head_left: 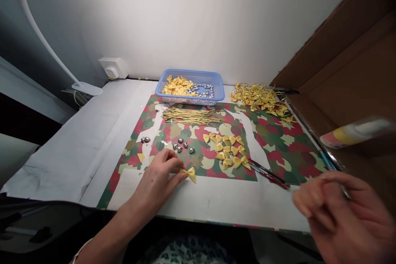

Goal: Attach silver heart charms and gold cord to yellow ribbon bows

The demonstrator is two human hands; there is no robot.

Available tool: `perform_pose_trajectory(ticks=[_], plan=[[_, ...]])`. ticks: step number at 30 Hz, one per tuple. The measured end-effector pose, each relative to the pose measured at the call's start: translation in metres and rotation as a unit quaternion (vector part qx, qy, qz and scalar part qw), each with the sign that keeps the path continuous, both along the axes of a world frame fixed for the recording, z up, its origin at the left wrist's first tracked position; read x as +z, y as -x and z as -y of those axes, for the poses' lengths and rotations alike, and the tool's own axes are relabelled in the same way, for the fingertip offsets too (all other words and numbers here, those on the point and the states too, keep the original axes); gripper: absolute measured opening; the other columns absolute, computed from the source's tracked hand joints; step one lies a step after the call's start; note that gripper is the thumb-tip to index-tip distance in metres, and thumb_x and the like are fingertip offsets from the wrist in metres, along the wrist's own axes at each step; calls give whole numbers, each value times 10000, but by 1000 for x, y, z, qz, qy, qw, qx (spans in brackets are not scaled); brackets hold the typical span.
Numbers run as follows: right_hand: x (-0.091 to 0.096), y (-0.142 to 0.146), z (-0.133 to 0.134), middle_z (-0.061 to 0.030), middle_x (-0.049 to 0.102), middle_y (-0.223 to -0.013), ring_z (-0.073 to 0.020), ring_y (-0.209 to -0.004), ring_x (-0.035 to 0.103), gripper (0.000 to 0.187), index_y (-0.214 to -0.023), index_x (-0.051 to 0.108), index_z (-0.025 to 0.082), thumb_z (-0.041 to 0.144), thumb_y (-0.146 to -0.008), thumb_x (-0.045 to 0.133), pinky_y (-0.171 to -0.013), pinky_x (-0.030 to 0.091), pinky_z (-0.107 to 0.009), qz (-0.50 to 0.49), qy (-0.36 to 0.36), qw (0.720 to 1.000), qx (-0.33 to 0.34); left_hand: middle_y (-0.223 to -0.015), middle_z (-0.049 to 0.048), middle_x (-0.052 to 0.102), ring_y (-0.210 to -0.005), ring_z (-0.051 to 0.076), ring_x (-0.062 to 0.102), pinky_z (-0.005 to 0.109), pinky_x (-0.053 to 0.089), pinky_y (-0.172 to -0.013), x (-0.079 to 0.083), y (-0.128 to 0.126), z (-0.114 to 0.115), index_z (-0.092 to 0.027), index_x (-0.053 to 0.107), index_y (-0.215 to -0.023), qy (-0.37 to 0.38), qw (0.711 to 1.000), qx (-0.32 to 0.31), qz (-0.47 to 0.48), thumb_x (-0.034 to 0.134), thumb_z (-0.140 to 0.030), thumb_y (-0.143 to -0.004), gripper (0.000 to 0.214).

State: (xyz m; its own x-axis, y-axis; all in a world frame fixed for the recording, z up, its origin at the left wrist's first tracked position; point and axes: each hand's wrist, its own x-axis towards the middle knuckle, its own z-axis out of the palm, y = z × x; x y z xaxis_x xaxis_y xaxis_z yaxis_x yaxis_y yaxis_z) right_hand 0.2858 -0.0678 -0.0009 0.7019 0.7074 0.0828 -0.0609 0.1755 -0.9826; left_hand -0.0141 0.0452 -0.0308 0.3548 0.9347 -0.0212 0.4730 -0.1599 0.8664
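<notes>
My left hand (163,173) pinches one end of a yellow ribbon bow (191,173) near the front of the patterned mat. Just beyond my fingers lie several silver jingle bells (180,147). Past the mat's front right edge is my right hand (343,210), raised and blurred by motion. Its fingers are curled together, and whatever they may hold I cannot make out. Rows of yellow bows (227,148) lie on the mat, with dark tweezers (269,174) beside them.
A blue basket (190,72) at the back holds yellow bows and silver bells. Gold twist ties (192,116) lie before it. A pile of finished-looking bows (260,98) sits back right. A blurred bottle (346,135) stands out against the cardboard wall (355,70). A lamp (87,88) stands left.
</notes>
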Motion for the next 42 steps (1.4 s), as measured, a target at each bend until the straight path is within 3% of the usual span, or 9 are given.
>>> perform_pose_trajectory(ticks=[4, 6, 9, 13, 16, 18, 25, 42], plan=[[-9, 48, 3, 29, 649, -667, -101, -505, 581, 174, -1051, 679, 272, 413, -982, 755, -535, 494, -223, -12, 72, 983, 170, -993, 81, 635, -968, 289, 600, 449, 468, -885, -8, -4, 1, -205, 660, -772, 13, 999, -31, 1, 652, -182, -880, 110], [-14, 64, 0, 20, 682, -696, -101, -522, 618, 173, -978, 680, 257, 423, -1027, 689, -561, 523, -210, -14, 103, 968, 227, -934, 65, 661, -903, 258, 610, 413, 480, -838, -6, -3, 4, -207, 644, -795, 37, 998, -50, 18, 647, -196, -914, 120], [-18, 77, -12, 14, 693, -724, -102, -582, 647, 215, -868, 697, 238, 337, -1050, 641, -593, 527, -190, 80, 70, 949, 298, -874, 33, 694, -816, 210, 640, 341, 527, -754, 3, -1, 12, -211, 673, -931, 96, 990, -78, 68, 660, -291, -981, 95], [-18, 82, -25, 7, 682, -814, -117, -726, 656, 164, -879, 746, 253, 182, -1004, 667, -649, 511, -183, 234, -3, 933, 272, -841, 8, 730, -768, 150, 657, 238, 564, -713, 21, -1, 22, -218, 777, -979, 220, 950, -81, 204, 792, -376, -944, 163], [-17, 84, -26, 6, 654, -836, -119, -746, 646, 174, -907, 768, 262, 141, -991, 676, -643, 508, -184, 256, -6, 928, 271, -820, 1, 763, -759, 118, 645, 184, 550, -722, 31, -4, 27, -248, 865, -949, 312, 897, -59, 306, 878, -307, -890, 84], [-17, 86, -24, 8, 633, -833, -119, -737, 635, 185, -915, 775, 267, 131, -989, 674, -633, 508, -187, 252, -6, 927, 276, -833, 2, 784, -770, 110, 646, 169, 544, -734, 35, -6, 29, -267, 888, -954, 322, 888, -58, 325, 877, -277, -896, 60], [-18, 90, -21, 14, 611, -817, -118, -713, 607, 191, -933, 785, 273, 135, -997, 669, -618, 480, -207, 219, -16, 930, 294, -825, 2, 775, -758, 103, 626, 158, 533, -726, 35, -13, 33, -255, 889, -932, 320, 875, -66, 358, 858, -239, -910, 41], [-28, 87, -17, 4, 564, -828, -142, -738, 564, 181, -945, 747, 257, 185, -1048, 616, -650, 467, -255, 176, 4, 928, 328, -785, 16, 758, -739, 128, 647, 187, 548, -703, 38, -21, 34, -261, 905, -911, 308, 893, -56, 324, 825, -213, -901, 94]])
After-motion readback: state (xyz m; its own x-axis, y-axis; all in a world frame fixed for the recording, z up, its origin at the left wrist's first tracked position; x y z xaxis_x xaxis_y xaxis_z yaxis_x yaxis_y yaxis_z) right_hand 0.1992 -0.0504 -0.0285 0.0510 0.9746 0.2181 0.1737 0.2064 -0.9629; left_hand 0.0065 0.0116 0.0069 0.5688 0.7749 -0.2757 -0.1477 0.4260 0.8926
